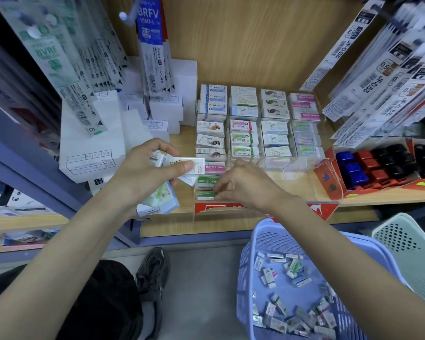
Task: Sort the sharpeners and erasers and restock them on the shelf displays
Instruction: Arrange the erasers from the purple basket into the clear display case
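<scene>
On wooden shelf [378, 197], clear acrylic tray [277, 165] of rectangular erasers [243, 139]

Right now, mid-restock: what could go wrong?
1. The left hand grips a loose fan of erasers; the lowest ones may slip to the floor.
2. The right hand pinches a green eraser at the front-left slot of the clear display. That column already mixes pink and green designs, so a mis-sort seems possible.
</scene>
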The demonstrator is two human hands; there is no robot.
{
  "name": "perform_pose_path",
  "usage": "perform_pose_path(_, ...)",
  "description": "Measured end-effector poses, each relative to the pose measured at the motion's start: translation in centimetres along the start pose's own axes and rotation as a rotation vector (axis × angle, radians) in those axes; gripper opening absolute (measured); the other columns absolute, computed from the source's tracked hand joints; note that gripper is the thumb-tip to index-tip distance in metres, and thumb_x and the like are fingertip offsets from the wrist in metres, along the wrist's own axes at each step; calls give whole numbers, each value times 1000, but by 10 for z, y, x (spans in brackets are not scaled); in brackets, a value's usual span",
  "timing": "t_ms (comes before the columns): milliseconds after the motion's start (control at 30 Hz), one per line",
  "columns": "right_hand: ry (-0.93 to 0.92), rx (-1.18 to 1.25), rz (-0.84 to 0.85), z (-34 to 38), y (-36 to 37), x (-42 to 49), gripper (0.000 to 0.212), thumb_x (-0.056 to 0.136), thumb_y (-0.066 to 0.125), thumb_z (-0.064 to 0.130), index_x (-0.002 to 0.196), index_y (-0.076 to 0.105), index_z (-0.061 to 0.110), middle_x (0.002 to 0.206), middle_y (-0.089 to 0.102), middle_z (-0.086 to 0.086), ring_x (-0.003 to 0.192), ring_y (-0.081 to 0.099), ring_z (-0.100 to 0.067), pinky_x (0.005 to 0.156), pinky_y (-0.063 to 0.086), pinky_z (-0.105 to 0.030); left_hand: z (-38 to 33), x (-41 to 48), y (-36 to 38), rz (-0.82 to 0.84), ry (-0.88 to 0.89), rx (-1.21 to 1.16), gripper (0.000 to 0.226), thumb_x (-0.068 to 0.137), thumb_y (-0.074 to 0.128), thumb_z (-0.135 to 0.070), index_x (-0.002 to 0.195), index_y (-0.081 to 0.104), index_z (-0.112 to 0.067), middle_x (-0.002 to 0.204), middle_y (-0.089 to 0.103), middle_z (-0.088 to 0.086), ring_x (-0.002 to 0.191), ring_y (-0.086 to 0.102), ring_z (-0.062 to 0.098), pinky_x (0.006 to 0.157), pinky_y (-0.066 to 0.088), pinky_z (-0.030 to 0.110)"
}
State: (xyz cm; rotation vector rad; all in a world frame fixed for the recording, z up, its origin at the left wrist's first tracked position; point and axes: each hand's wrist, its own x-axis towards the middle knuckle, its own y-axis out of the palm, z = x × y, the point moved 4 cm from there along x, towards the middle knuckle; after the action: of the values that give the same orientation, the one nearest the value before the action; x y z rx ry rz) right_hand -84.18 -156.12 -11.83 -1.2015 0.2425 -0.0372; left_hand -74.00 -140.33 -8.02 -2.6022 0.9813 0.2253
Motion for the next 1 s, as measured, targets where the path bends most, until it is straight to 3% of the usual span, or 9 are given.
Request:
perform_pose_path(200,22,-148,75,2,1,11,25,85,66,41,106,70,29,101,70,11,104,55,-14,77,34,-26,-1,1,2,1,-2,5,30,72,77,-30,94,61,-16,61,64,8,61,56,16,56,38,27)
perform_pose_path(400,78,-127,-86,1,4,5,19,93,54,31,107,67,28,110,65,7,108,56,-17,75,42,-30,-1,1,1,3,0,-7,29,72,78,-30,93,61,-18,60,64,6,63,56,17,58,39,28)
perform_pose_path(500,71,14,-134,-2,2,0,19,94,55,27,108,67,28,114,65,10,108,57,-14,77,44,-29,0,1,0,-3,-8,-15,29,71,78,-30,92,61,-18,65,65,6,66,59,19,63,41,30)
perform_pose_path(700,3,-48,68,0,5,-8,25,96,52,26,112,67,37,117,64,17,113,49,-9,74,32,-22,-1,0,1,-5,-6,-8,27,73,77,-28,92,61,-17,64,65,6,60,58,12,57,42,26)
perform_pose_path(833,42,-124,102,2,-5,0,22,88,61,42,109,68,37,112,67,17,109,56,-10,72,37,-25,-2,1,4,-9,-4,-4,27,73,78,-25,91,61,-16,67,65,5,59,59,13,54,42,22)
perform_pose_path(933,37,-191,155,8,-4,9,23,88,62,41,108,69,34,108,69,13,105,58,-13,69,38,-26,-2,2,6,-8,-10,3,29,73,77,-25,94,61,-14,63,63,4,55,59,10,45,39,15)
perform_pose_path(1000,55,-139,163,9,-2,10,21,88,63,37,106,71,31,107,69,12,102,59,-13,72,42,-26,-3,2,6,-8,-9,8,30,73,77,-25,95,61,-13,65,63,4,53,58,7,48,40,17)
